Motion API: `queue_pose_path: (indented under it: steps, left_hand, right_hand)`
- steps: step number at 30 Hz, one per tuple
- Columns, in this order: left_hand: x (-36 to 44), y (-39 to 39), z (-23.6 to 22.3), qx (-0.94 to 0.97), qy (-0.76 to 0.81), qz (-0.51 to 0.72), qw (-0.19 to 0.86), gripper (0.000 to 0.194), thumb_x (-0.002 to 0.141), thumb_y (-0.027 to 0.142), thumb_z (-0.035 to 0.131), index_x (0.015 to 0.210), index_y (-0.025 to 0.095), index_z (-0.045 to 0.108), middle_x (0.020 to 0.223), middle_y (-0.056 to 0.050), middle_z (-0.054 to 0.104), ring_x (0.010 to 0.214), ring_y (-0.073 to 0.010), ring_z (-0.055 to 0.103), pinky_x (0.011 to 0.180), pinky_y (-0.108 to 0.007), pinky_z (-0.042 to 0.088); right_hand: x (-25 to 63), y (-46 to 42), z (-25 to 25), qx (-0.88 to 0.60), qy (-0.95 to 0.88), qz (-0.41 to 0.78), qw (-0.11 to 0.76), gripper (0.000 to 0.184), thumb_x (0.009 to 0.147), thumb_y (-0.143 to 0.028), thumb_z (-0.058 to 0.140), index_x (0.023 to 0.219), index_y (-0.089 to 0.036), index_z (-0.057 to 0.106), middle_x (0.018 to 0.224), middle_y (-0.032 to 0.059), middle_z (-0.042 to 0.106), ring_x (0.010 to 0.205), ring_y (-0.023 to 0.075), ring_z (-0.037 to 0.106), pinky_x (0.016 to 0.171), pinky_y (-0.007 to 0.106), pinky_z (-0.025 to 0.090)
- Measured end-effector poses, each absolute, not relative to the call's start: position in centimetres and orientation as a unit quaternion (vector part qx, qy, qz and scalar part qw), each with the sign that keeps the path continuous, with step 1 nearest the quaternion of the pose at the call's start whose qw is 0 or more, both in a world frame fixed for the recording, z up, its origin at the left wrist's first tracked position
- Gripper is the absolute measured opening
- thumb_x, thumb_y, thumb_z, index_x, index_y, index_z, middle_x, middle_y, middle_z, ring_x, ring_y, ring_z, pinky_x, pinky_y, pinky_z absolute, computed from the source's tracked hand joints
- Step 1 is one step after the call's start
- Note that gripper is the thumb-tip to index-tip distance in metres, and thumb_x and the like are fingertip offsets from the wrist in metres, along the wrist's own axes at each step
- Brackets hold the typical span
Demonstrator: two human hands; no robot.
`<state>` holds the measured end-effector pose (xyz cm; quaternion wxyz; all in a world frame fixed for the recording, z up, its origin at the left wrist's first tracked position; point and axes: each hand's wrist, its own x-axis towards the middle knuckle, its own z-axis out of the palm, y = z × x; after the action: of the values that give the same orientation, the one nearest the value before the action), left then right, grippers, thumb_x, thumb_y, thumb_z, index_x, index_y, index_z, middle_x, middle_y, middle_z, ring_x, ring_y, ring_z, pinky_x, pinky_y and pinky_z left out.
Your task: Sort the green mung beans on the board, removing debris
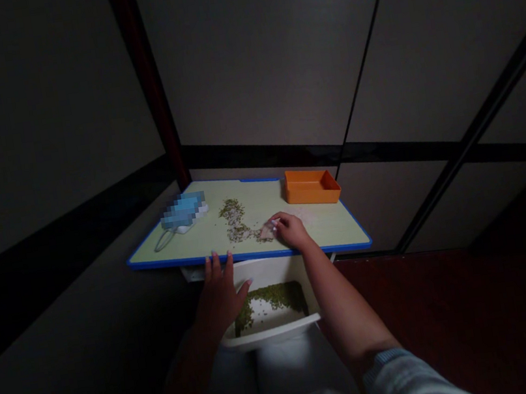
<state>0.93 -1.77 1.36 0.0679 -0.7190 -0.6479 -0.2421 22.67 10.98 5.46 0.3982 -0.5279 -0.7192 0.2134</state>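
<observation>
My right hand [290, 229] is over the light yellow-green tabletop [200, 239], its fingers pinched together at the edge of a pale pinkish patch [266, 230]. Whatever lies between those fingertips is too small and dim to make out. Left of it, a trail of small green and greyish bits [234, 221] curves across the top. My left hand [218, 292] is open, fingers spread, at the left side of a white bin [274, 337] below the table's near edge. Inside the bin, green bits [278, 297] cover part of the bottom.
An orange open box [314, 189] stands at the table's back right. At the left lies a blue item [183, 210], blurred out, with a pale loop [165, 239]. Blue edging [252, 254] rims the table. Panelled walls stand close behind and at the left.
</observation>
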Motion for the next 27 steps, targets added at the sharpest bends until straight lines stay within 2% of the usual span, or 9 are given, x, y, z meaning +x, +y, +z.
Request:
queue_pose_path:
  steps: [8,14,20,27]
  left_hand:
    - [0.94,-1.79,1.43,-0.719,-0.650,-0.237,0.068,0.073,0.078,0.046,0.055,0.138,0.007,0.040,0.151,-0.027,0.027,0.142,-0.0410,0.019,0.108,-0.054,0.034]
    - [0.98,-1.79,1.59,-0.716,-0.655,-0.231,0.067,0.072,0.078,0.045,0.056,0.138,0.008,0.041,0.151,-0.026,0.027,0.142,-0.0402,0.021,0.108,-0.053,0.034]
    - [1.03,-1.88,1.72,-0.716,-0.657,-0.229,0.060,0.071,0.079,0.046,0.054,0.137,0.007,0.041,0.151,-0.028,0.026,0.142,-0.0414,0.020,0.108,-0.054,0.034]
    - [1.01,-1.78,1.40,-0.717,-0.651,-0.238,0.074,0.072,0.078,0.046,0.054,0.137,0.007,0.040,0.151,-0.027,0.027,0.142,-0.0410,0.021,0.108,-0.054,0.034]
  right_hand:
    - [22.71,11.07,5.33,-0.486,-0.746,0.222,0.398,0.018,0.084,-0.022,0.052,0.092,-0.021,0.068,0.084,-0.0012,0.070,0.077,0.0130,0.060,0.079,0.024,0.045]
    - [22.71,11.22,5.17,-0.491,-0.735,0.230,0.407,0.019,0.085,-0.024,0.051,0.092,-0.019,0.067,0.080,-0.0003,0.069,0.071,0.0130,0.059,0.072,0.023,0.045]
    - [22.74,11.28,5.10,-0.480,-0.733,0.240,0.417,0.018,0.084,-0.024,0.051,0.092,-0.020,0.067,0.083,-0.0003,0.069,0.075,0.0129,0.060,0.073,0.023,0.045]
    - [22.67,11.26,4.98,-0.474,-0.746,0.243,0.399,0.018,0.085,-0.024,0.051,0.092,-0.021,0.068,0.075,-0.0021,0.068,0.068,0.0124,0.059,0.070,0.022,0.045]
